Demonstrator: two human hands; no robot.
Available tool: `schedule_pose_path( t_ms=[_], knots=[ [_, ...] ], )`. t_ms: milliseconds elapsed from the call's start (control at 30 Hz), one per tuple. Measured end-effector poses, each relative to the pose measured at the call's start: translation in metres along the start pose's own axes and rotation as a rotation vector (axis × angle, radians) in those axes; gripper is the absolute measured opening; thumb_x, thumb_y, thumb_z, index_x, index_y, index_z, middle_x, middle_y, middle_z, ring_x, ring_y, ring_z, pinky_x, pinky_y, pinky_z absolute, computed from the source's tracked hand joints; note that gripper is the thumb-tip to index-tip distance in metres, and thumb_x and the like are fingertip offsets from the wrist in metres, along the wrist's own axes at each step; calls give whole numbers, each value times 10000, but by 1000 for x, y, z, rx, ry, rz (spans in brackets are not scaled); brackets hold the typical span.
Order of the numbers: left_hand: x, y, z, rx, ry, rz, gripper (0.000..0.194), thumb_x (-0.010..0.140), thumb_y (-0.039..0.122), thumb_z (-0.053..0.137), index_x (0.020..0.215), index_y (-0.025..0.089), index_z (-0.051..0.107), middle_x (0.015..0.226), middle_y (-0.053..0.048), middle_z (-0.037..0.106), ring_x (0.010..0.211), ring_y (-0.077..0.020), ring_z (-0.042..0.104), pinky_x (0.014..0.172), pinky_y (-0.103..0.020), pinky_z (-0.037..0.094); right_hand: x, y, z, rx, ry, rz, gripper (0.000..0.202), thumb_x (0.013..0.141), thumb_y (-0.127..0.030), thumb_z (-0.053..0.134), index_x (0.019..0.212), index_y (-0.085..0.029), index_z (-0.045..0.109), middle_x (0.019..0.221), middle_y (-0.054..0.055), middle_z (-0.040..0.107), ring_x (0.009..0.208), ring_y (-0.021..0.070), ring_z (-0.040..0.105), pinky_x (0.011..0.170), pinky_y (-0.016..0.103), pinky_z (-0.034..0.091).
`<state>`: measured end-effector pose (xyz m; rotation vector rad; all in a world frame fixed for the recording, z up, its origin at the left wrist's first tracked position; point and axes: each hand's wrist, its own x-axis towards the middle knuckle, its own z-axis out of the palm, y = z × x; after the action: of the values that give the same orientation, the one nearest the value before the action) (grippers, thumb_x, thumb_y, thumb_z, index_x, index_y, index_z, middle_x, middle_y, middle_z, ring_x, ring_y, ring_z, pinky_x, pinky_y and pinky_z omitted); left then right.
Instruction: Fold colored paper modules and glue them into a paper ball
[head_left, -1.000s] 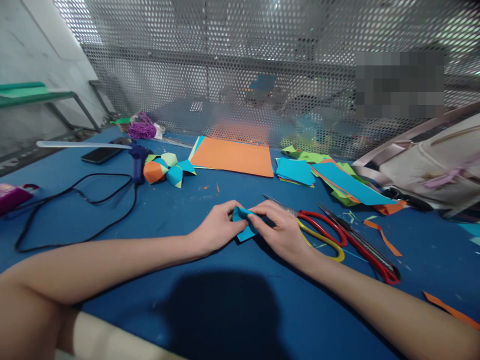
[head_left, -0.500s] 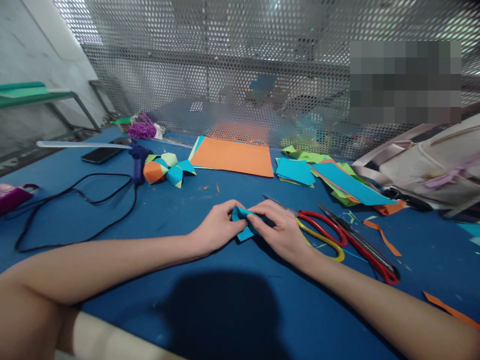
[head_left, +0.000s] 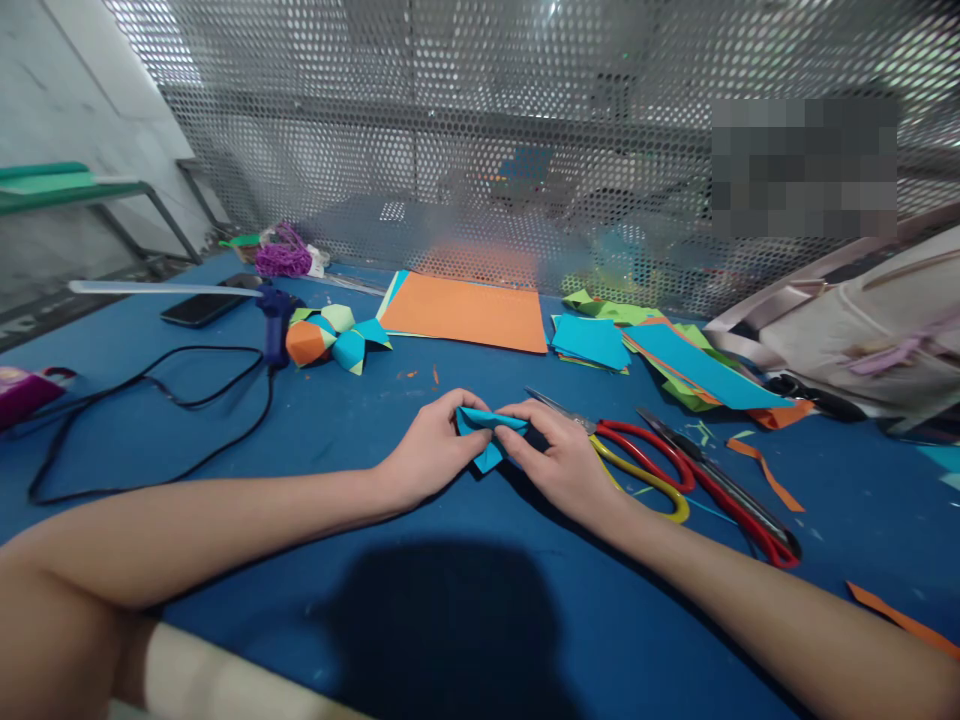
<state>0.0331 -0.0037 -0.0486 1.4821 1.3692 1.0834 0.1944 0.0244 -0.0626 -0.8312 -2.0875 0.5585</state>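
A small piece of folded blue paper [head_left: 489,456] is held low over the blue table, its point toward me and its upper edge standing in a fold. My left hand [head_left: 433,448] pinches its left side between thumb and fingers. On the right side, my right hand [head_left: 559,452] grips it the same way, the two thumbs close together at the middle. Just right of that hand lie scissors [head_left: 651,470] with red and yellow handles. Part of the paper is hidden behind my fingers.
Farther right rests a red-handled cutting tool [head_left: 739,510]. Colored sheets [head_left: 465,312], blue squares [head_left: 591,343] and paper scraps [head_left: 705,365] line the back. At left are folded paper shapes [head_left: 337,338], a glue gun [head_left: 276,325] with a looping cord, and a phone [head_left: 202,305].
The blue paper has opened wider between my fingers, and its upper fold now stretches across both hands. Both hands stay in nearly the same place.
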Motion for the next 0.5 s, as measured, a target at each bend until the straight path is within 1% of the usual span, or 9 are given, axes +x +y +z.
schedule_pose_path(
  t_ms=[133,300,400,500],
  knots=[
    [-1,1,1,-4,-6,-3,107,703,207,578,801,179,544,637,56,492,590,-97,450,541,-200,374,1,0,-1,13,5,-14,88,870,-194,528,855,-196,615,778,26,638,729,152,587,671,273,472],
    [-1,2,0,-66,-32,-23,168,671,177,549,838,176,564,666,44,523,635,-111,479,586,-214,393,2,2,-1,27,32,-24,101,867,-182,539,823,-196,630,760,23,646,714,149,593,660,272,471],
    [-1,1,-2,-125,-25,-21,136,721,219,532,838,172,584,673,38,522,641,-112,475,600,-220,397,2,4,-1,37,50,-16,103,859,-170,548,813,-196,636,756,21,656,715,149,596,661,274,472],
    [0,-1,-4,-103,-2,0,159,781,300,528,839,169,596,695,26,533,654,-115,478,603,-224,403,2,6,0,44,59,-6,101,853,-160,555,811,-191,641,756,23,660,712,148,598,661,273,471]
  ],
)
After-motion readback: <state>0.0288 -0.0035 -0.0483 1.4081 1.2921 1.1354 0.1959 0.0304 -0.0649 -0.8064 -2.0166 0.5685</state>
